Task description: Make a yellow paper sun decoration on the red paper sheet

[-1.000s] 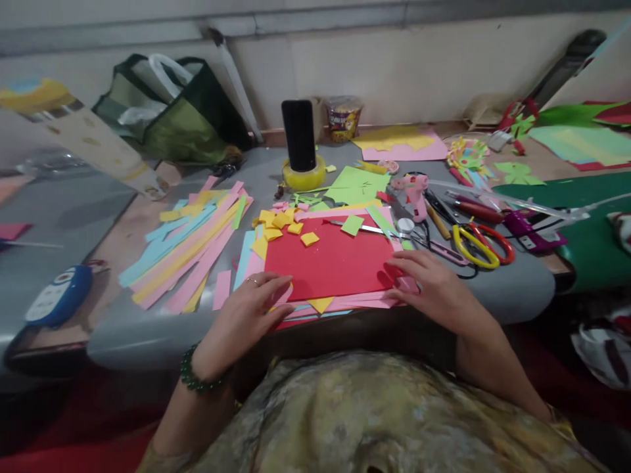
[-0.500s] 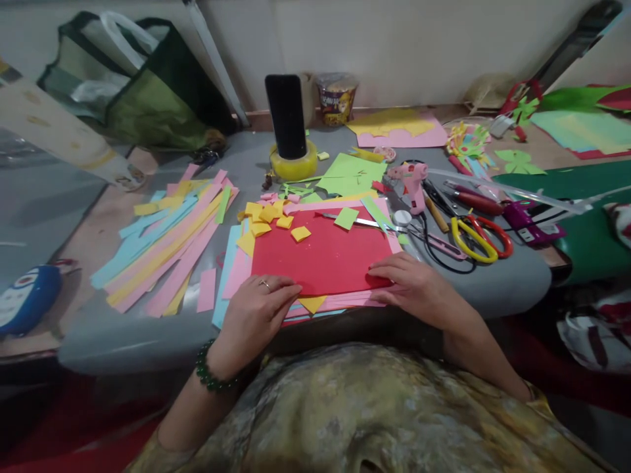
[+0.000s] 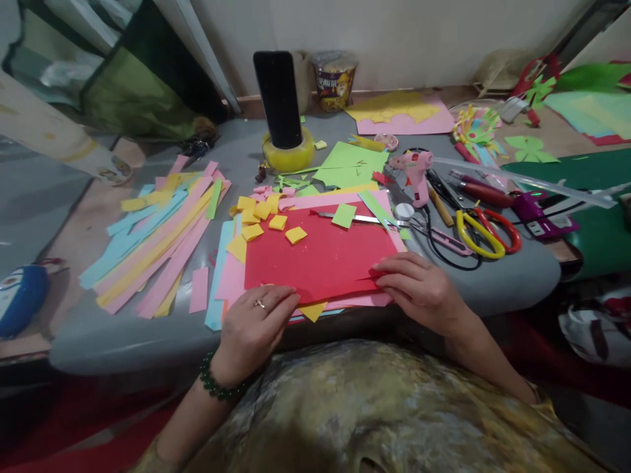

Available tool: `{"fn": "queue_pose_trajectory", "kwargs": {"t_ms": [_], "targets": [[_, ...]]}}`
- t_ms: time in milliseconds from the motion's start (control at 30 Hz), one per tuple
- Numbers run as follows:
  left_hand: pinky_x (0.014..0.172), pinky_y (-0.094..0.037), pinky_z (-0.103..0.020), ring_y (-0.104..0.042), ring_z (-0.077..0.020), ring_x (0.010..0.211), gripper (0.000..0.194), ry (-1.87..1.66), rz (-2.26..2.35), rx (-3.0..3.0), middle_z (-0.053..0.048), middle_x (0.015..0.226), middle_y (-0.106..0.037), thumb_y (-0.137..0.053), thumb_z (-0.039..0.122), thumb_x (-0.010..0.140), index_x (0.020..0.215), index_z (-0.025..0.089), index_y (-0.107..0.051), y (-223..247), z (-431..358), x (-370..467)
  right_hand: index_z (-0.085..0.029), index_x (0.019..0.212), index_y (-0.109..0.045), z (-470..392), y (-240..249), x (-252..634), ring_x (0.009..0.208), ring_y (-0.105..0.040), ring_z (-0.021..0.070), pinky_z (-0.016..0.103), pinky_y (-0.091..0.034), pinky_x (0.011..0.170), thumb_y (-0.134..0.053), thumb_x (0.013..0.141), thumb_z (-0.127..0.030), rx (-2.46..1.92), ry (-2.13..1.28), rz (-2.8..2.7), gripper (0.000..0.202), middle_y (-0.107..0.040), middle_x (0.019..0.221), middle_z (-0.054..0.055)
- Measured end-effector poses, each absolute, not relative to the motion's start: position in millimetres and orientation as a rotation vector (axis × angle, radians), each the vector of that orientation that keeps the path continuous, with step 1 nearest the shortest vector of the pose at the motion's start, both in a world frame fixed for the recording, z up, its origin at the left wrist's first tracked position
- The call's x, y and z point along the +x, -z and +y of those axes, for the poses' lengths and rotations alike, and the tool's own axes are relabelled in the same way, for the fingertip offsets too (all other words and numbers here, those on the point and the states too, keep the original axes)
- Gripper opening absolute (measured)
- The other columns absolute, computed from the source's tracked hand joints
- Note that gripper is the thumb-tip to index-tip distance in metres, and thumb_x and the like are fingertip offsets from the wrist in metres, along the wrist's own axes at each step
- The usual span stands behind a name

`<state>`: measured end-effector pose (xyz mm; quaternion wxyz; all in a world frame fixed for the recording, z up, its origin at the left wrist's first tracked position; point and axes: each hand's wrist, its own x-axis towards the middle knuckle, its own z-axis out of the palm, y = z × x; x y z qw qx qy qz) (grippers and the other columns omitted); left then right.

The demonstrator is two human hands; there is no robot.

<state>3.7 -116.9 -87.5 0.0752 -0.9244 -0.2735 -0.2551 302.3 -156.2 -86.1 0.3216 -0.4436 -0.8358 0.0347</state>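
Observation:
A red sheet of paper (image 3: 320,259) lies on a stack of pink and blue sheets (image 3: 227,279) at the table's near edge. My left hand (image 3: 259,322), a ring on one finger, is closed on the sheet's near left edge; its thumb is mostly hidden. At the near right corner, my right hand (image 3: 424,289) pinches the same sheet, which bends up slightly there. On the red paper rest small folded yellow pieces (image 3: 277,222), a green paper square (image 3: 344,215) and a slim silver tool (image 3: 367,219). A yellow paper point (image 3: 313,311) sticks out beneath the near edge.
Paper strips (image 3: 162,243) spread on the left. Behind the stack, a phone (image 3: 279,98) stands in a yellow tape roll (image 3: 288,156). To the right are a pink glue gun (image 3: 418,174), yellow-handled scissors (image 3: 478,235), red-handled scissors (image 3: 507,230) and a purple power strip (image 3: 542,213).
The red sheet's near right edge lifts and bends a little more at my right hand. Both hands keep hold of the sheet. The view has shifted slightly.

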Motion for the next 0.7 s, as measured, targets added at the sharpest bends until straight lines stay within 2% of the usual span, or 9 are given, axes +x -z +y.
{"fn": "queue_pose_trajectory", "kwargs": {"t_ms": [133, 233, 300, 400, 567, 700], "targets": [[0.076, -0.054, -0.028, -0.069, -0.0172, 0.077, 0.023, 0.828, -0.993, -2.837, -0.006, 0.086, -0.077, -0.047, 0.015, 0.097, 0.095, 0.019, -0.069, 88, -118, 6, -0.022, 0.089, -0.066, -151, 91, 304, 0.088, -0.069, 0.0192, 0.032, -0.057, 0.077, -0.057, 0.092, -0.014, -1.188, -0.265, -2.120, 0.013, -0.076, 0.092, 0.007], [0.068, -0.053, -0.025, -0.068, -0.0164, 0.072, 0.024, 0.865, -1.298, -2.898, -0.003, 0.078, -0.074, -0.047, 0.025, 0.098, 0.088, 0.019, -0.068, 85, -115, 9, -0.021, 0.089, -0.066, -145, 93, 305, 0.079, -0.069, 0.0182, 0.030, -0.055, 0.071, -0.059, 0.093, -0.023, -1.276, -0.398, -2.044, 0.008, -0.075, 0.083, 0.005], [0.063, -0.051, -0.025, -0.067, -0.0164, 0.068, 0.028, 0.825, -1.512, -2.935, -0.002, 0.073, -0.072, -0.046, 0.032, 0.098, 0.082, 0.020, -0.066, 82, -111, 10, -0.021, 0.088, -0.066, -141, 92, 305, 0.075, -0.068, 0.0175, 0.028, -0.053, 0.068, -0.059, 0.093, -0.026, -1.360, -0.479, -1.991, 0.009, -0.074, 0.081, 0.005], [0.064, -0.051, -0.027, -0.066, -0.0180, 0.068, 0.031, 0.698, -1.770, -2.939, -0.003, 0.074, -0.072, -0.044, 0.039, 0.095, 0.080, 0.021, -0.065, 79, -106, 13, -0.021, 0.095, -0.064, -137, 89, 303, 0.073, -0.067, 0.0166, 0.026, -0.052, 0.064, -0.060, 0.089, -0.028, -1.496, -0.615, -1.855, 0.010, -0.072, 0.082, 0.004], [0.068, -0.052, -0.030, -0.067, -0.0206, 0.073, 0.028, 0.515, -1.916, -2.912, -0.004, 0.081, -0.073, -0.045, 0.039, 0.093, 0.090, 0.021, -0.067, 77, -102, 15, -0.020, 0.108, -0.059, -137, 88, 299, 0.063, -0.060, 0.0138, 0.025, -0.047, 0.059, -0.059, 0.084, -0.026, -1.589, -0.656, -1.804, 0.024, -0.064, 0.074, 0.000], [0.065, -0.052, -0.031, -0.067, -0.0217, 0.071, 0.031, 0.498, -1.868, -2.849, -0.005, 0.080, -0.073, -0.044, 0.039, 0.095, 0.103, 0.018, -0.066, 80, -104, 15, -0.019, 0.110, -0.060, -139, 87, 299, 0.065, -0.058, 0.0144, 0.025, -0.045, 0.058, -0.058, 0.083, -0.025, -1.609, -0.611, -1.875, 0.027, -0.064, 0.075, 0.001]]}}
